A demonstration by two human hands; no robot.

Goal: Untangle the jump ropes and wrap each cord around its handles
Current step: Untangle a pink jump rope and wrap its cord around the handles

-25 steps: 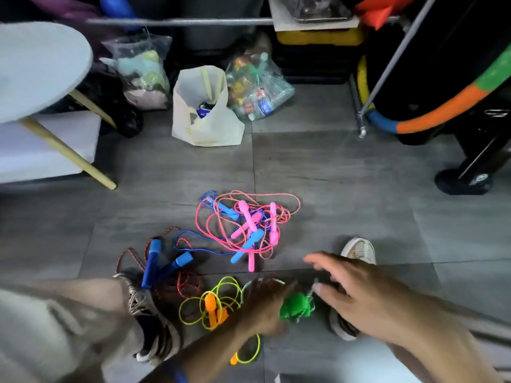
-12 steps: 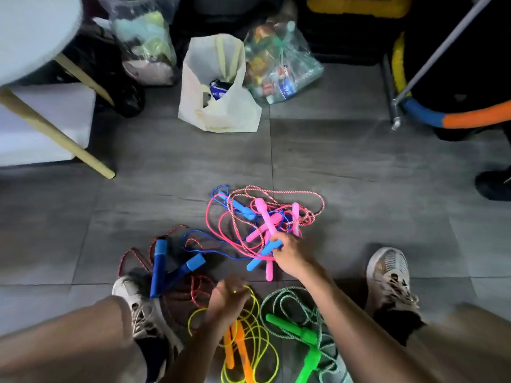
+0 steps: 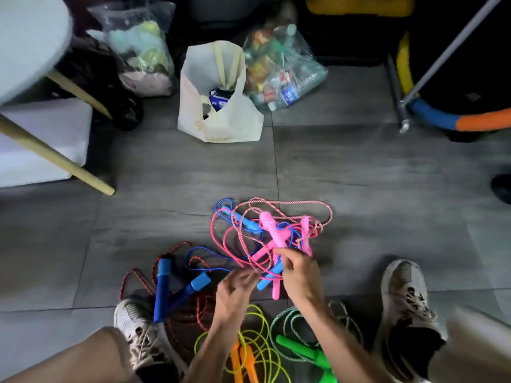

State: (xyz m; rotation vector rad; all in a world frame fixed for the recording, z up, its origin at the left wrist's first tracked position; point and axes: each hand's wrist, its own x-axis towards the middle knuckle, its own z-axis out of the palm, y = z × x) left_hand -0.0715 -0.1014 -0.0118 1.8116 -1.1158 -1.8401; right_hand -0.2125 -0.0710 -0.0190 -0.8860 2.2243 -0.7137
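Jump ropes, five tangled coloured plastic-handled cords point(image 3: 265, 233), are lying on grey floor tiles point(image 3: 359, 175); right hand point(image 3: 300, 275) is pinching a pink handle point(image 3: 272, 230), left hand point(image 3: 235, 293) blurred, grip unclear; far white bag point(image 3: 221, 125) is holding packets.

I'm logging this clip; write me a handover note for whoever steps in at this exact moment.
Right hand grips a pink handle in the pink-and-blue tangle on the floor. Left hand reaches into the tangle's near edge, blurred; its grip cannot be told.
Dark blue-handled rope with red cord lies loose by the left shoe. Yellow rope with orange handles and green rope lie loose between the feet.
Done: nothing wrapped yet.
Left: free the pink and light blue ropes from the tangle, then wrap every cord around its handles.
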